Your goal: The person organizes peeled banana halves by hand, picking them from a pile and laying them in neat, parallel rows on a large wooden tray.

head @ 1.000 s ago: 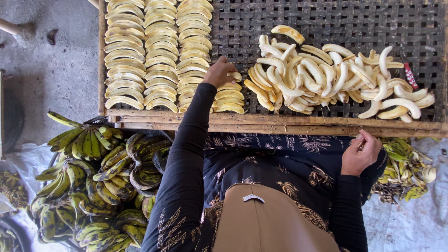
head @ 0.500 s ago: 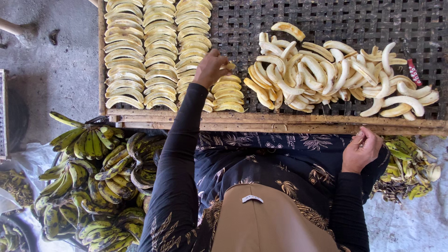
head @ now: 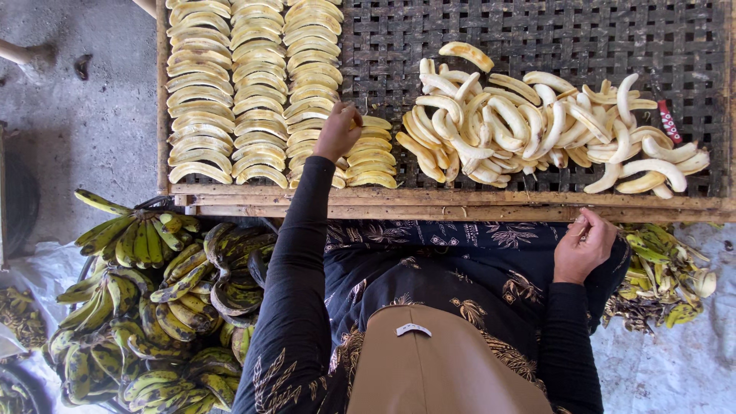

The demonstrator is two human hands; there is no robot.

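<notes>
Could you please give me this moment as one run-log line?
left hand: on peeled banana row | right hand: at rack's wooden edge, contents unclear | peeled banana pile: loose

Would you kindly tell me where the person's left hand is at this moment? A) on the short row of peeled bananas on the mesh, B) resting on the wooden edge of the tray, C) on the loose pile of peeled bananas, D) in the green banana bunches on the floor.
A: the left hand rests atop the short row of peeled bananas, while the right hand stays by the wooden edge.
</notes>
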